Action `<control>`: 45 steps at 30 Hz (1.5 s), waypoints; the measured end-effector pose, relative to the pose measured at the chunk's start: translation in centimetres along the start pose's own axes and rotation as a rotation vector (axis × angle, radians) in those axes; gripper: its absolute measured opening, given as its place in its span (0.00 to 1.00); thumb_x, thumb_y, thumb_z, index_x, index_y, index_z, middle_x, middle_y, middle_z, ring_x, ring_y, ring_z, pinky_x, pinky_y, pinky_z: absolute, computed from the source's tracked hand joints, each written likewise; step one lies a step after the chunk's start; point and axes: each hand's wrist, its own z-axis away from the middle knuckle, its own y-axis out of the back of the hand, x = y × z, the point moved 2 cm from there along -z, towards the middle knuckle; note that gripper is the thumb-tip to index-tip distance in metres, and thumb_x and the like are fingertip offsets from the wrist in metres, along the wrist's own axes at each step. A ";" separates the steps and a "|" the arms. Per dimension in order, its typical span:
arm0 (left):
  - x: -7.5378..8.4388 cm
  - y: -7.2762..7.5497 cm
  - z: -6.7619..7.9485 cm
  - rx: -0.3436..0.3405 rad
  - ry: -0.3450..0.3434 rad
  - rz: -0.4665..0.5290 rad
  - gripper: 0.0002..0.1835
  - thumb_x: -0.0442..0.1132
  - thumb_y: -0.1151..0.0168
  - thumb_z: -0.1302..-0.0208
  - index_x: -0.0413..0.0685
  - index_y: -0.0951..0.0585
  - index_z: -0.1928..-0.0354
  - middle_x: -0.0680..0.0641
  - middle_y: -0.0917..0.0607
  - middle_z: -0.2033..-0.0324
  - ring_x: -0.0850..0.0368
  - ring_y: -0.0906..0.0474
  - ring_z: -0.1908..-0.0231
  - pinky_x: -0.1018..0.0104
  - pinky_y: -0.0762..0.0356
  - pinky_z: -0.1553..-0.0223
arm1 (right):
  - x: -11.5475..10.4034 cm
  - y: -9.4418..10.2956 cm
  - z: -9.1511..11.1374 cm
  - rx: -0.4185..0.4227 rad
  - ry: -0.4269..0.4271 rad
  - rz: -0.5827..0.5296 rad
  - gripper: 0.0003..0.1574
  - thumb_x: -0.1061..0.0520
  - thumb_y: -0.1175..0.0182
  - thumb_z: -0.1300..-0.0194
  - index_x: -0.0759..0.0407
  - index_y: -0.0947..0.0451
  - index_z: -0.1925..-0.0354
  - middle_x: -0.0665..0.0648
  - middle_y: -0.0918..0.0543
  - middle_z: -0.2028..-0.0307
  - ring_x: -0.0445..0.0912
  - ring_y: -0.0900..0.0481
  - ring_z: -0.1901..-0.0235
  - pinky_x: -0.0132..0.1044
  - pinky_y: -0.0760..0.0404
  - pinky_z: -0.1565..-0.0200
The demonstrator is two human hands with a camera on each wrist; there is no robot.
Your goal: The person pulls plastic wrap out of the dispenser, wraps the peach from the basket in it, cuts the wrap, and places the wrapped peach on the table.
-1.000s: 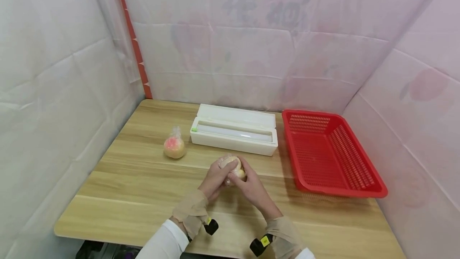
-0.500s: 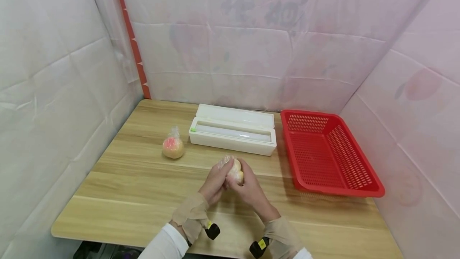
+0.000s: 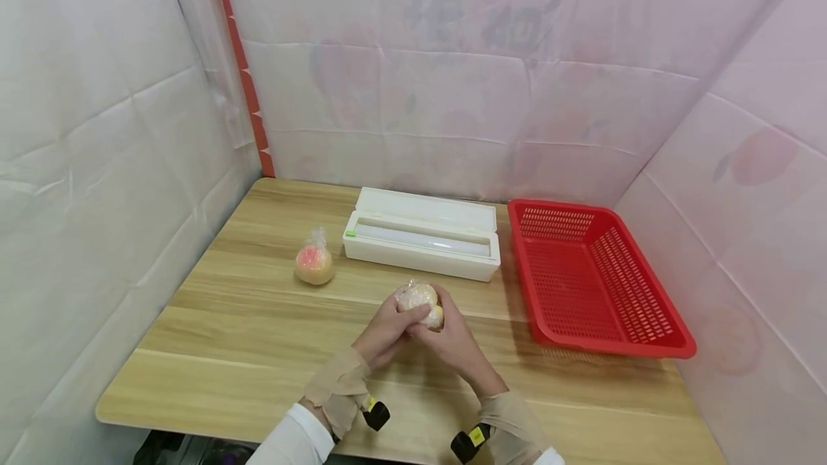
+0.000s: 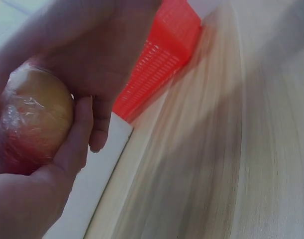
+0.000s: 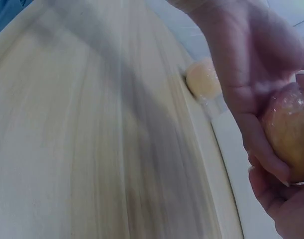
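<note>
Both hands hold a round yellow and red fruit (image 3: 416,298) wrapped in clear cling film, above the front middle of the table. It looks like a peach, and the film glistens on it in the left wrist view. My left hand (image 3: 382,329) grips it from the left, its thumb across the near side. From the right, my right hand (image 3: 455,339) curls its fingers round the far side. The undersides of the fruit and the lower fingers are hidden. To the left on the table stands a second wrapped fruit (image 3: 314,265), pink and yellow, its film gathered upward.
Behind the hands lies a long white cling film dispenser (image 3: 420,261) with its lid (image 3: 426,208) raised and a roll inside. A red perforated plastic basket (image 3: 539,307) stands at the right. White printed sheets surround the wooden table (image 3: 213,364) at the back and sides.
Both hands stay in about the same place. The fruit has turned between them and the fingers have shifted on its film; the left thumb now lies lower across it.
</note>
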 end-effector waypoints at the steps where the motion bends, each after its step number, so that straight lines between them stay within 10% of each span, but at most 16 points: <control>1: 0.0 0.0 0.0 0.004 0.004 -0.016 0.35 0.42 0.36 0.35 0.38 0.39 0.31 0.39 0.30 0.40 0.54 0.25 0.47 0.68 0.20 0.50 | -0.1 0.1 0.0 -0.016 -0.014 -0.019 0.52 0.50 0.29 0.42 0.57 0.43 0.27 0.62 0.28 0.37 0.52 0.25 0.43 0.42 0.23 0.45; 10: 0.2 0.0 0.1 0.035 -0.018 -0.139 0.35 0.46 0.35 0.35 0.38 0.37 0.33 0.40 0.27 0.44 0.55 0.24 0.51 0.70 0.21 0.57 | 0.2 0.1 0.2 -0.077 -0.080 -0.143 0.49 0.51 0.32 0.39 0.53 0.44 0.26 0.62 0.30 0.36 0.51 0.27 0.43 0.39 0.25 0.46; 19: 1.0 2.0 0.9 -0.243 0.046 -0.005 0.37 0.40 0.47 0.27 0.47 0.53 0.23 0.37 0.42 0.30 0.55 0.29 0.43 0.63 0.22 0.45 | 0.3 0.1 0.2 -0.081 -0.152 -0.276 0.44 0.57 0.42 0.35 0.51 0.48 0.25 0.66 0.37 0.33 0.54 0.30 0.40 0.39 0.24 0.46; 27: 1.2 3.3 1.3 -0.310 0.035 -0.088 0.42 0.38 0.38 0.32 0.38 0.50 0.24 0.31 0.41 0.28 0.52 0.28 0.39 0.60 0.21 0.42 | -0.1 0.5 0.3 -0.314 -0.117 -0.638 0.44 0.59 0.57 0.31 0.56 0.64 0.24 0.66 0.50 0.33 0.45 0.33 0.42 0.32 0.25 0.45; 45: 3.1 6.9 0.1 0.258 -0.083 -0.842 0.49 0.56 0.20 0.57 0.52 0.32 0.33 0.43 0.23 0.41 0.49 0.23 0.45 0.51 0.23 0.44 | 2.8 0.9 1.1 -0.097 -0.290 -0.403 0.39 0.45 0.47 0.26 0.59 0.47 0.27 0.72 0.29 0.36 0.59 0.16 0.50 0.49 0.17 0.48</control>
